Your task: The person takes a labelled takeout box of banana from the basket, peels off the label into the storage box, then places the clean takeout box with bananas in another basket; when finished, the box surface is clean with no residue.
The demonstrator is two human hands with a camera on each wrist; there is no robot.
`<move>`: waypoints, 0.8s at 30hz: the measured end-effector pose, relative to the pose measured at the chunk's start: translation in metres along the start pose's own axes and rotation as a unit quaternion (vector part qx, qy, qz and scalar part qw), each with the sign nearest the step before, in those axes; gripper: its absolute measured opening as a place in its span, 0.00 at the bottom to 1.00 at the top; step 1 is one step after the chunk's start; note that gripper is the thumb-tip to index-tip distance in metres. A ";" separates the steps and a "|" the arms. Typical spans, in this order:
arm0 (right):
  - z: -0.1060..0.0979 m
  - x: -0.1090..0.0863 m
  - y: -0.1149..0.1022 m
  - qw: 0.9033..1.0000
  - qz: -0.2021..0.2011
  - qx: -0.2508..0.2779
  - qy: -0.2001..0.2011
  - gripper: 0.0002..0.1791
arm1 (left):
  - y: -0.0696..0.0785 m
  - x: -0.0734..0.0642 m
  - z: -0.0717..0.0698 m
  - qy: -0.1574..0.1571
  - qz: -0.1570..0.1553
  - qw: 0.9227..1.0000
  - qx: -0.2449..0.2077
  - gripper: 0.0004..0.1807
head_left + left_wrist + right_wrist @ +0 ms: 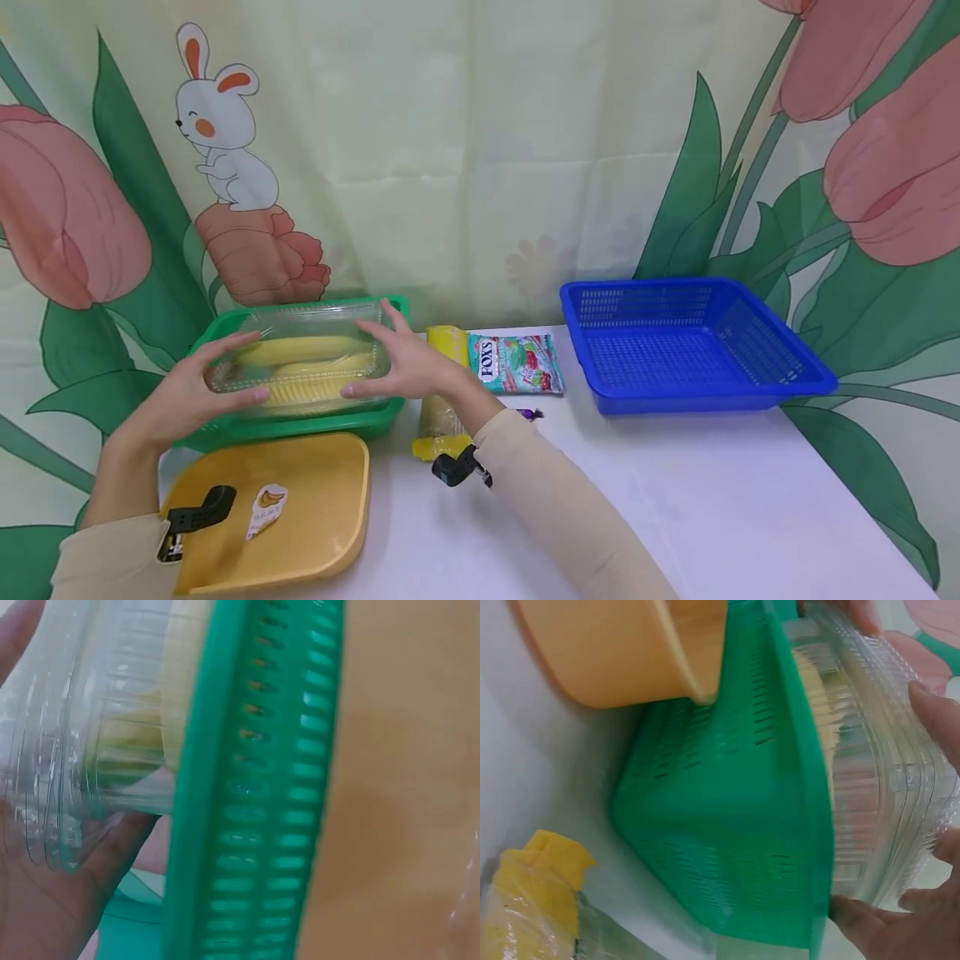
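A clear plastic clamshell box (315,319) with long yellow, banana-like pieces inside rises above the rim of a green basket (300,428). My left hand (180,398) grips the box's left end, thumb on the near side. At the opposite end my right hand (411,360) holds it, fingers spread over the far and near edges. From the right wrist view, the box (881,765) stands partly out of the basket (727,795). Whether its underside touches the basket floor is hidden.
Before the green basket lies a yellow-orange tray (322,500) with a banana sticker (267,510). Right of it are a yellow-ended clear packet (442,414), a Fox's candy bag (517,364) and a purple-wrapped candy (531,413). A blue basket (675,402) stands farther right.
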State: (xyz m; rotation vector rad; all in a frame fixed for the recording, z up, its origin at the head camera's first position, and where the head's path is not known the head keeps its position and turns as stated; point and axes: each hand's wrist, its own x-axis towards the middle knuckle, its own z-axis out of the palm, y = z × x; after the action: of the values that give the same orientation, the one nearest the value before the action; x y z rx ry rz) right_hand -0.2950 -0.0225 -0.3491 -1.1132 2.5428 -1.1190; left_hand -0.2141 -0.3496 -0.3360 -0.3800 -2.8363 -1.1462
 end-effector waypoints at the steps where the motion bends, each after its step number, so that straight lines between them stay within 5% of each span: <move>1: 0.001 -0.001 0.001 1.000 0.005 -0.006 -0.006 0.56 | -0.002 0.001 0.002 -0.001 -0.002 1.000 0.002 0.45; 10: 0.018 0.001 0.004 0.999 0.010 -0.035 -0.016 0.57 | -0.024 -0.002 0.010 0.004 -0.018 1.000 -0.003 0.46; 18: 0.026 0.006 0.003 0.983 0.023 -0.179 -0.010 0.59 | -0.036 0.000 0.011 0.001 -0.043 0.999 -0.009 0.43; 24: 0.029 0.007 0.012 0.974 0.040 -0.220 -0.024 0.54 | -0.041 0.007 0.012 -0.013 -0.026 1.000 0.007 0.43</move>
State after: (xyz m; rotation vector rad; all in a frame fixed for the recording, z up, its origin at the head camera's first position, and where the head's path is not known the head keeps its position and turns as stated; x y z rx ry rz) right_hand -0.2954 -0.0389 -0.3766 -1.0914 2.8455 -0.5118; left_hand -0.2302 -0.3683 -0.3709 -0.3239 -2.8919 -1.1369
